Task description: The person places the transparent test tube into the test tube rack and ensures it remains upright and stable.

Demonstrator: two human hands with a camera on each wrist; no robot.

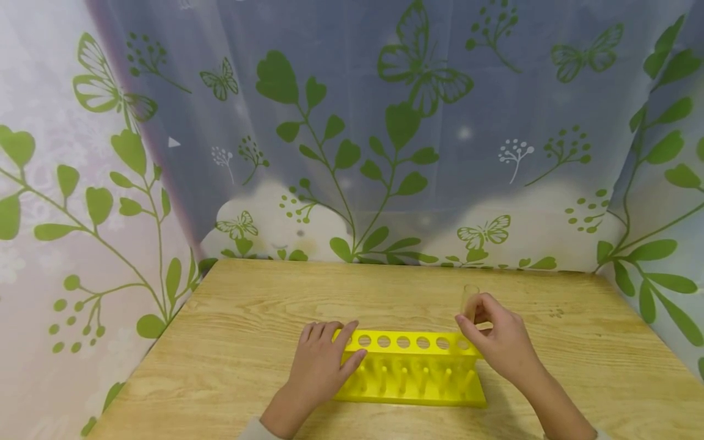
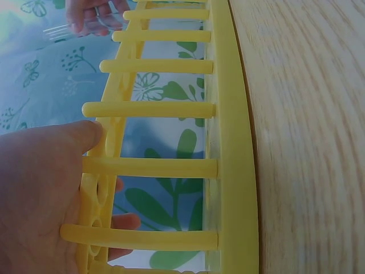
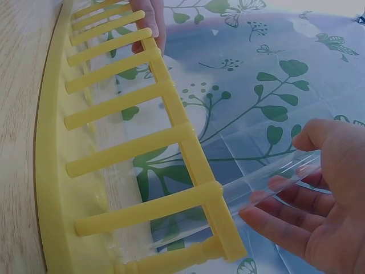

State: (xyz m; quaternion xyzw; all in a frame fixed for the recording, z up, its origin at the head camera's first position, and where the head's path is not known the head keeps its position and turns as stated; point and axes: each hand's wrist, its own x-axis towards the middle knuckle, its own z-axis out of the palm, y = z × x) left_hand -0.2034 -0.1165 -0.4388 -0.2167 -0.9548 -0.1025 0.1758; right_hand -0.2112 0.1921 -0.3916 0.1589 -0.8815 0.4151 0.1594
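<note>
A yellow test tube rack [image 1: 412, 396] stands on the table, with a row of holes along its top and upright pegs on its base. My left hand [image 1: 321, 363] grips the left end of its top bar, thumb in front and fingers behind. My right hand [image 1: 506, 342] is over the right end, pinching a clear test tube [image 1: 470, 296] between thumb and fingers. In the right wrist view the test tube [image 3: 251, 180] slants through the endmost hole, its lower part showing below the top bar. The other visible holes hold no tubes.
The wood-grain table [image 1: 264, 293] reaches back to a hanging cloth [image 1: 363, 165] printed with green leaves and butterflies. More patterned cloth [image 1: 82, 256] borders the left side and the right. A small dark mark [image 1: 557, 313] lies on the table at the right.
</note>
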